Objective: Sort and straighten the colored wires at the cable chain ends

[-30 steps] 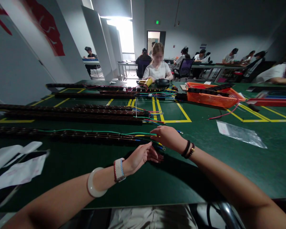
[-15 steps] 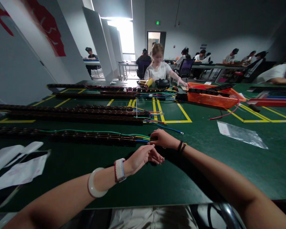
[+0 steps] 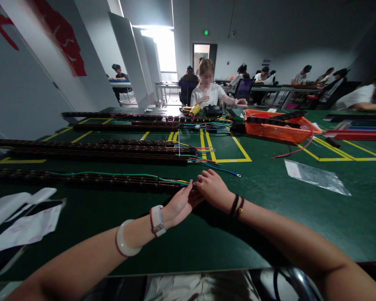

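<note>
My left hand (image 3: 182,205), with a pale bangle and a watch on its wrist, is closed around the wires' ends, thumb on top. My right hand (image 3: 214,189) presses against it from the right, fingers curled over the same wire ends. Green, yellow and blue wires (image 3: 179,182) run out of a long dark segmented bundle (image 3: 97,179) like cable chain, lying flat toward the left. The wire tips are hidden inside my hands. Just beyond, a blue wire with a ring terminal (image 3: 238,175) sticks out from a second dark bundle (image 3: 90,151).
A clear plastic bag (image 3: 316,177) lies on the right of the green table (image 3: 269,234). Farther back stands an orange basket (image 3: 277,133). White papers (image 3: 26,225) lie at left. Across the table sits a person (image 3: 208,94); more dark bundles (image 3: 125,125) lie before them.
My left hand has moved up and slightly left onto the wires, its fingers closing. My right hand has rotated and met it. The person opposite has drawn a hand back from the basket.
</note>
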A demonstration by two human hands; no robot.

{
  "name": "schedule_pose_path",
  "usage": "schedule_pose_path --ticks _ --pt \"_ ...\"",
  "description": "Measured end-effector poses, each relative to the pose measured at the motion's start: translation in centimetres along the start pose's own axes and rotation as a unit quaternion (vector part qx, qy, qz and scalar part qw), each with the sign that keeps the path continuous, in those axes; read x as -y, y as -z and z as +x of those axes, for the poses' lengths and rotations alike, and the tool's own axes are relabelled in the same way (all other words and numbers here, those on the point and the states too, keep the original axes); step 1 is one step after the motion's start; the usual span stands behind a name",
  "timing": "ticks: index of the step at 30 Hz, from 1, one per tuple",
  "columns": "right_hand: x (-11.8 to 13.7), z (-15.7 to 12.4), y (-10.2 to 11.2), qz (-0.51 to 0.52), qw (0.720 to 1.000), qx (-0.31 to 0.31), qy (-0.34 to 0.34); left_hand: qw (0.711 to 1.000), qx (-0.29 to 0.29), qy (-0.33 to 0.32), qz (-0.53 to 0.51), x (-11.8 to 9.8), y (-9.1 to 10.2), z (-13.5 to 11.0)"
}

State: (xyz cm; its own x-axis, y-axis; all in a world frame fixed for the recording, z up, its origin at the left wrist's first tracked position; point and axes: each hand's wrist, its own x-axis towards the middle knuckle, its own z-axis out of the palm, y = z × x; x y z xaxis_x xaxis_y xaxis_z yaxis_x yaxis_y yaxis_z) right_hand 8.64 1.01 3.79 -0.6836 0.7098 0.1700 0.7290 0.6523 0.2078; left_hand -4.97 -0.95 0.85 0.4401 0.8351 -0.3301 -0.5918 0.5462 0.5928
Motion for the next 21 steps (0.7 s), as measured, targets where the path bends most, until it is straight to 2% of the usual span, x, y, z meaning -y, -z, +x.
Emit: schedule_pose_path --ticks 7,14,18,21 --pt "2.0 -0.8 0.7 -0.043 0.999 0.02 0.005 0.999 -0.038 -0.01 0.017 0.0 -0.1 -0.1" --pt "0.2 -1.1 2.4 0.042 0.996 0.074 -0.033 1.0 -0.021 0.003 0.006 -0.1 0.0 0.2" --pt "-0.6 -1.1 3.4 0.048 0.993 0.078 -0.07 1.0 -0.025 0.0 0.002 0.0 0.1 0.1" --pt "-0.4 -1.4 3.4 0.037 0.995 0.079 -0.056 1.0 -0.018 0.0 0.005 0.0 0.4 0.1"
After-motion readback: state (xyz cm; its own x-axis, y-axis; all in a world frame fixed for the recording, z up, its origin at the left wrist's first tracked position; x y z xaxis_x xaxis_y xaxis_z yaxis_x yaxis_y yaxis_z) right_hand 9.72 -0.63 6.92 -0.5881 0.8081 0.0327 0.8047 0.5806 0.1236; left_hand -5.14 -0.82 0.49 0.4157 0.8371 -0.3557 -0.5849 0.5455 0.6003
